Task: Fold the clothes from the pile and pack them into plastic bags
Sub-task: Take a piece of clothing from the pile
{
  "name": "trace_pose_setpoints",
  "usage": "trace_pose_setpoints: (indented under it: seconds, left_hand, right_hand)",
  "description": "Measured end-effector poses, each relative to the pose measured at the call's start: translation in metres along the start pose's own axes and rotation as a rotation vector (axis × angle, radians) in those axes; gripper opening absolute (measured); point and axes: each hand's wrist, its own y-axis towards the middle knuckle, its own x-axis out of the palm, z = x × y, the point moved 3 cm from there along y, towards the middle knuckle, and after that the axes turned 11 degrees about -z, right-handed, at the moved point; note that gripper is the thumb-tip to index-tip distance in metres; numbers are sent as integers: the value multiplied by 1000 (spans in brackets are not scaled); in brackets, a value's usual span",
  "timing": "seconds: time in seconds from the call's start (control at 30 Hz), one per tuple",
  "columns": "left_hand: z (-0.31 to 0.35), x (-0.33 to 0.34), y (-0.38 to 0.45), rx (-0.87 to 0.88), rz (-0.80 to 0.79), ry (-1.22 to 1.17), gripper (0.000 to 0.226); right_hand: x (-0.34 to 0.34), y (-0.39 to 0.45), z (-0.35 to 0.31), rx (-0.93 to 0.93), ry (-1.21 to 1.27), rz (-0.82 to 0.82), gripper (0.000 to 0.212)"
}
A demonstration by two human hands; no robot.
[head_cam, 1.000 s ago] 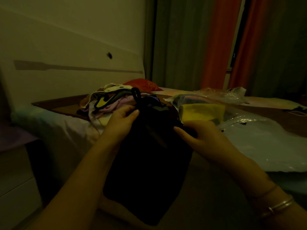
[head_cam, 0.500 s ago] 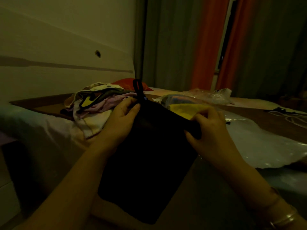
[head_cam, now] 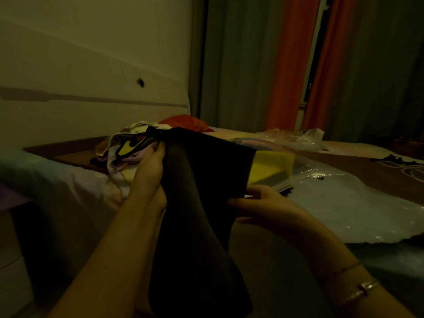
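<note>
A dim bedroom seen from a person's own viewpoint, looking down at two bare forearms over a bed [head_cam: 68, 180]. Both hands hold a dark garment [head_cam: 202, 191] in the air between them. The left hand [head_cam: 149, 168] grips its upper left edge with fingers curled round the cloth. The right hand [head_cam: 259, 203] sits lower and pinches the garment's right edge. The upper part of the cloth spreads flat like a panel, while the rest hangs down toward the viewer, so its long axis runs from the far top down between the arms. Just beyond the left hand lies the pile of clothes [head_cam: 128, 152], mixed pale and yellow pieces, with something red behind it. To the right of the garment, near the right hand, a clear plastic bag [head_cam: 344, 203] lies on the bed, and another bag [head_cam: 273, 166] with yellow cloth inside lies behind it. The fold looks unfinished; the right hand is the nearer one to the bags.
</note>
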Motion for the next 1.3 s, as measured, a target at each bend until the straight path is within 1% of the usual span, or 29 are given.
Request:
trace_pose_setpoints:
  seconds: [0.03,0.07,0.13,0.17,0.23,0.33,0.4,0.43,0.47,0.5,0.57,0.63,0.7,0.77,0.83,0.87,0.93,0.97,1.0,1.07,1.1,1.2,1.27,1.3]
  left_hand:
    - [0,-5,1,-32,38,50,39]
    - [0,-10,2,-62,80,121,42]
    - [-1,-17,-1,-126,147,257,44]
    - [-1,-17,-4,-177,150,290,44]
    - [-5,-16,-10,-319,53,307,45]
    - [-12,-17,-27,-568,-183,399,48]
    - [-16,-21,-33,-602,-282,430,52]
    - [-15,-24,-34,-576,-284,404,51]
    - [-13,-26,-33,-529,-254,365,45]
    - [-10,-31,-30,-473,-191,326,37]
    - [0,-41,-26,-374,-89,290,35]
    - [8,-45,-25,-292,-57,338,29]
    - [14,-45,-27,-238,-59,398,27]
    - [18,-40,-30,-194,-83,438,33]
    - [24,-32,-35,-147,-142,518,42]
    - [25,-29,-37,-125,-172,587,48]
    - [28,-24,-40,-80,-208,793,61]
    - [29,-21,-41,-61,-220,892,66]
    - [30,-19,-42,-43,-229,966,68]
    - [29,-13,-43,12,-232,1063,59]
    - [29,-10,-43,50,-227,1101,51]
    - [27,5,-41,151,-175,1138,30]
    - [24,17,-39,210,-138,1181,20]
    - [22,23,-38,235,-131,1197,17]
  right_hand:
    - [0,4,2,-18,11,46,27]
    - [0,6,0,-43,83,90,28]
    - [-1,7,-4,-82,294,136,25]
    - [-4,7,-6,-106,370,155,23]
    - [-9,6,-8,-152,471,181,20]
    - [-11,5,-8,-231,552,211,18]
    - [-10,5,-10,-269,604,206,17]
    - [-11,5,-11,-282,602,207,17]
    - [-12,7,-13,-275,574,214,17]
    - [-14,10,-12,-259,524,234,20]
    - [-17,15,-9,-205,379,314,29]
    - [-17,20,-8,-197,256,410,31]
    - [-13,23,-9,-242,222,450,29]
    - [-9,24,-12,-295,238,415,23]
    - [-7,22,-14,-324,155,322,22]
    - [-4,20,-16,-323,80,267,25]
    - [1,13,-16,-284,-110,189,40]
    - [3,10,-16,-256,-240,178,47]
    - [5,7,-17,-232,-394,182,50]
    - [4,0,-18,-206,-675,234,43]
    - [1,-5,-19,-215,-740,271,36]
    - [-14,-23,-22,-261,-713,363,11]
    - [-28,-38,-22,-292,-687,413,3]
    - [-34,-45,-22,-299,-655,426,2]
